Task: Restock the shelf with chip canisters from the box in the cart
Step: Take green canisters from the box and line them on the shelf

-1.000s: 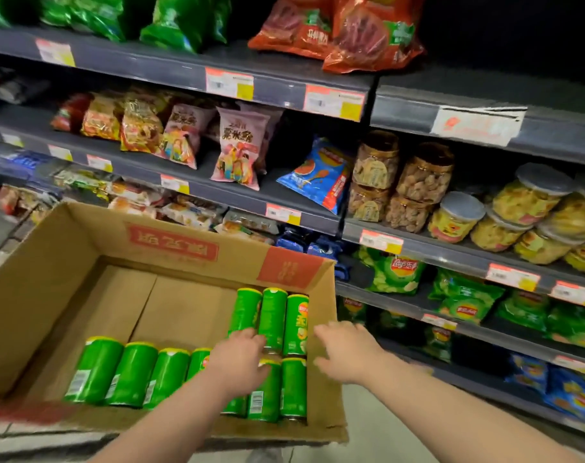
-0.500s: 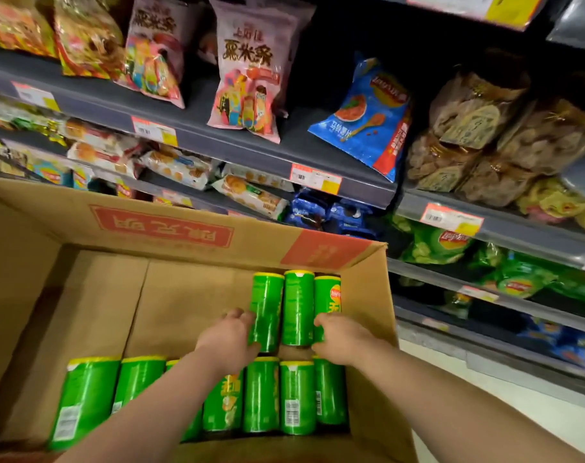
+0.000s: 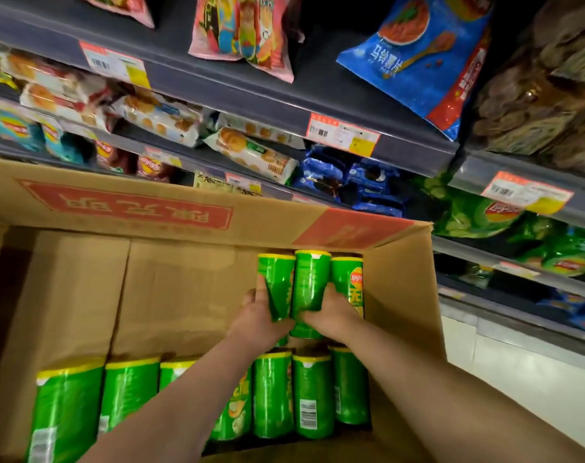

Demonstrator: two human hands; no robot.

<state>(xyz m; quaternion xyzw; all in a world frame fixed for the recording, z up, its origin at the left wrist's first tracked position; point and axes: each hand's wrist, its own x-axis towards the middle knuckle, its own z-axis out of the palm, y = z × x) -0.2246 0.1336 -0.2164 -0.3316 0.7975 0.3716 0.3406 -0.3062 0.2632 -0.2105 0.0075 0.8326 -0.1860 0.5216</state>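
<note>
An open cardboard box (image 3: 84,295) holds green chip canisters lying on their sides. Three lie in the far right corner, and a row of several (image 3: 274,396) lies along the near side. My left hand (image 3: 257,319) grips the leftmost far canister (image 3: 277,282). My right hand (image 3: 331,315) grips the middle far canister (image 3: 309,285), which is tilted up slightly. The third far canister (image 3: 351,282) lies against the box's right wall. My forearms hide parts of the near row.
Dark store shelves (image 3: 284,105) rise behind the box, with price tags on their edges. They carry biscuit packs (image 3: 251,152), blue cookie packs (image 3: 351,182), a blue chip bag (image 3: 428,55) and green chip bags (image 3: 478,212). Pale floor (image 3: 518,379) lies to the right.
Both hands have moved forward onto the far canisters and closed on them. The view has tipped down and come closer to the box.
</note>
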